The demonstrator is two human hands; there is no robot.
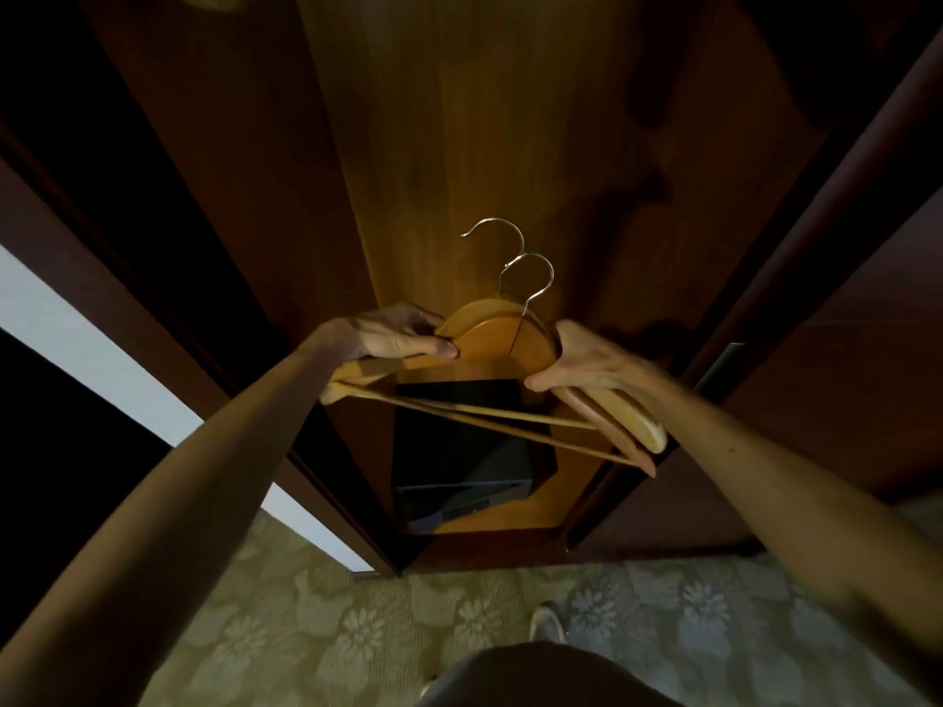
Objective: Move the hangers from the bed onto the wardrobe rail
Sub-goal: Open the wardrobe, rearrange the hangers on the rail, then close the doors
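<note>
Wooden hangers, two with metal hooks upward, sit before the open wardrobe, above a dark box, with your left hand and right hand gripping opposite shoulders.

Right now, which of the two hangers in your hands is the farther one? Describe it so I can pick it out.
Start at the open wardrobe with its lit wooden back panel. In front of it the left hand and right hand hold two wooden hangers stacked together. The farther hanger is the one whose metal hook sits higher and more to the left than the other hook.
</note>
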